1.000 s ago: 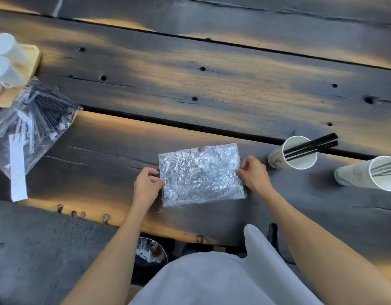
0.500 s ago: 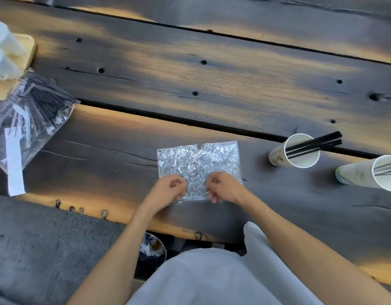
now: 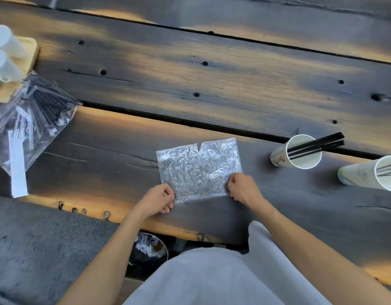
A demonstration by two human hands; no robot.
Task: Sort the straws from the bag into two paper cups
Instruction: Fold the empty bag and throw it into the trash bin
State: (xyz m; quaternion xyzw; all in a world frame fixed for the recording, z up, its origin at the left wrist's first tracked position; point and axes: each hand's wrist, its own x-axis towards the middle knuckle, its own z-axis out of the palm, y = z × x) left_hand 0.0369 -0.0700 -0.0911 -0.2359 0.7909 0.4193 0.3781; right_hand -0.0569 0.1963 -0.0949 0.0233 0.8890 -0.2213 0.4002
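A crinkled, flat clear plastic bag (image 3: 199,168) lies on the dark wooden table in front of me. My left hand (image 3: 157,200) pinches its near left corner and my right hand (image 3: 243,188) pinches its near right corner. To the right stands a paper cup (image 3: 300,156) with several black straws (image 3: 317,145) sticking out. Further right, at the frame edge, a second paper cup (image 3: 366,175) holds thin clear straws (image 3: 388,169).
At the left lies a larger clear bag (image 3: 29,119) full of black and wrapped straws, with a white strip hanging from it. Behind it a wooden tray (image 3: 25,62) carries white cups (image 3: 5,53). The table's near edge runs just below my hands.
My hands went from the bag's two sides to the middle of its near edge, then spread apart to its two near corners. The bag lies flatter.
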